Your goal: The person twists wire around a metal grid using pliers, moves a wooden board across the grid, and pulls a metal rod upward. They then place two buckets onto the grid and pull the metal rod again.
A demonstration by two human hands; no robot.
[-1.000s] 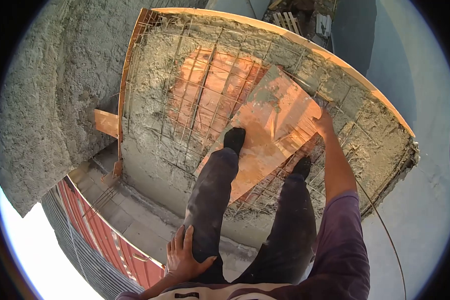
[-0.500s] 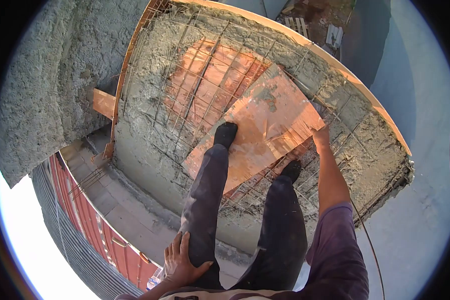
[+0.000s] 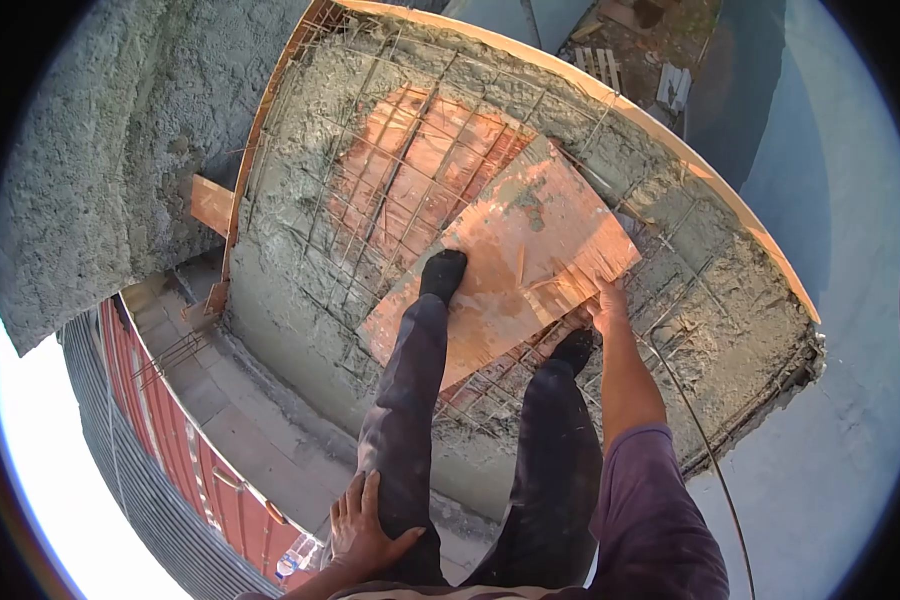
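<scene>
A shallow formwork tray (image 3: 620,103), edged with orange-faced boards along its far and left sides, held rough grey wet concrete (image 3: 280,240) with a steel rebar grid (image 3: 402,160) set in it. A reddish panel showed through the bars where the concrete left a gap. At upper left, a coarse cement surface (image 3: 120,150) ran out of view

Across the middle of the tray lay a plywood sheet (image 3: 570,220), slanting over the bars and hiding those beneath it. Its orange-brown face was sunlit, smeared with grey cement, stained darker in patches and splintered near the lower right edge. The left foot (image 3: 442,272), in black footwear, covered part of it; the right foot (image 3: 573,350) was just beside its near edge

The right hand (image 3: 608,302) grasped the sheet by that splintered edge, its underside grip hard to make out. The left hand (image 3: 365,535) held nothing, fingers spread on the left trouser leg (image 3: 400,390). Below, a clear bottle (image 3: 293,562) was partly cut off, its contents unreadable
</scene>
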